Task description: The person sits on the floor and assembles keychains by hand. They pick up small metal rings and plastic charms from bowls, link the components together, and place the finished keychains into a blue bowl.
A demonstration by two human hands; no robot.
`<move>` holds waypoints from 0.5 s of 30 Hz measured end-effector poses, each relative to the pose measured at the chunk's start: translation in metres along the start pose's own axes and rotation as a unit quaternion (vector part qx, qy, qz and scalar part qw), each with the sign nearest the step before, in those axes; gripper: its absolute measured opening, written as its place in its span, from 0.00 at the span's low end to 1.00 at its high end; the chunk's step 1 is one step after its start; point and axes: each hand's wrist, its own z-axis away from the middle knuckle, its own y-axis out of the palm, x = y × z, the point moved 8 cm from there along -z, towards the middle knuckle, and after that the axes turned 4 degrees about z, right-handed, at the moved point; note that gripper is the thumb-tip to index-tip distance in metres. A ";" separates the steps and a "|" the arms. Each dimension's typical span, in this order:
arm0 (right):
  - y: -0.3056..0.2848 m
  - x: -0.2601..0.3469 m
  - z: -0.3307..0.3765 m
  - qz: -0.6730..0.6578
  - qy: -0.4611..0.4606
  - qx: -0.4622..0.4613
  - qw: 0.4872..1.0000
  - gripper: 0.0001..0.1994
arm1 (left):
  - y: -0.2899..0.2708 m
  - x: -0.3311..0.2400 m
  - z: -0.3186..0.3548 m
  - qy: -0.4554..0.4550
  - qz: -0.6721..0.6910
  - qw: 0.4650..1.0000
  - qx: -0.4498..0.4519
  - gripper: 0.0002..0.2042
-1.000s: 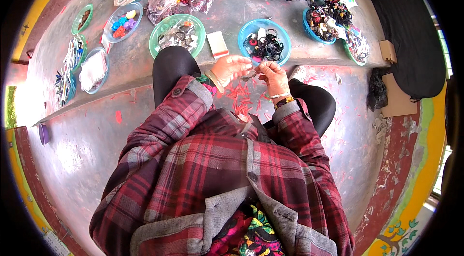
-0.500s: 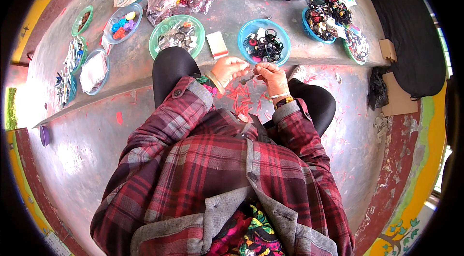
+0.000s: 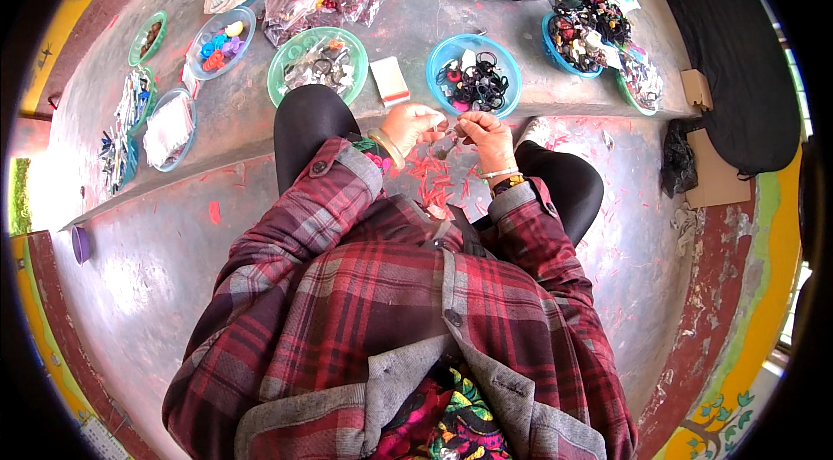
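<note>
My left hand (image 3: 411, 126) and my right hand (image 3: 488, 134) are held close together above my lap, fingertips pinched and nearly touching. Between them is something small and partly dark, too fine to name; the fingers hide most of it. Just beyond my right hand stands a blue basin (image 3: 518, 78) of black elastic hair ties (image 3: 482, 85). A green basin (image 3: 276, 78) with dark and pale small pieces is past my left knee. Between the two basins lies a white pad with a red edge (image 3: 390, 80). Red scraps (image 3: 431, 182) litter the floor under my hands.
More basins of small goods line the raised ledge, including a blue one (image 3: 548, 39) at right and one with colourful pieces (image 3: 252, 26) at left. Plastic bags of dark red items (image 3: 295, 13) lie behind the green basin. A purple cup (image 3: 81, 245) is at far left.
The dark bit that hung below my fingertips is now drawn up closer between them. My right hand has shifted slightly; the basins are unmoved.
</note>
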 end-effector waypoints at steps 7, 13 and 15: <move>0.000 0.001 0.001 -0.004 -0.002 0.003 1.000 0.05 | 0.005 -0.003 0.003 -0.005 0.001 1.000 0.023 0.12; 0.004 0.000 0.002 -0.043 0.008 0.018 0.999 0.07 | 0.005 0.003 0.001 -0.024 0.032 0.998 0.039 0.12; 0.003 0.000 0.003 -0.060 0.011 0.014 0.998 0.07 | 0.005 0.004 0.001 -0.039 0.032 0.998 0.031 0.12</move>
